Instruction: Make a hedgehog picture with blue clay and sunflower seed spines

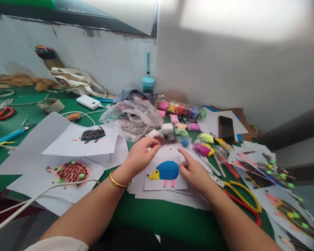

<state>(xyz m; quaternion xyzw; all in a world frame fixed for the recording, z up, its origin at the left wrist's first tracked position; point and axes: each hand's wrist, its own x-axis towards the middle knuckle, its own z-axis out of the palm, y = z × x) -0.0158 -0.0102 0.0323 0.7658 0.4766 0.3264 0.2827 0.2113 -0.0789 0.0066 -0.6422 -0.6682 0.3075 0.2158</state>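
Note:
A white card (pixel 151 184) on a stack of paper bears a clay hedgehog (pixel 167 170) with a blue body, yellow head and pink legs. My left hand (pixel 143 153) hovers above the card's upper left, thumb and forefinger apart, with nothing seen between them. My right hand (pixel 192 167) is at the card's right edge, forefinger stretched out and the other fingers curled; nothing shows in it. A tiny brown piece (pixel 170 149) lies on the paper between the two hands. Brown clay (pixel 159 138) sits just beyond my left fingertips.
Behind are a plastic bag of seeds (pixel 133 122) and coloured clay packets (pixel 183 109). Scissors (pixel 240 198) lie by my right forearm, a phone (pixel 226 128) farther back. Finished hedgehog cards (pixel 70 172) flank both sides. A white cable (pixel 44 191) crosses the left.

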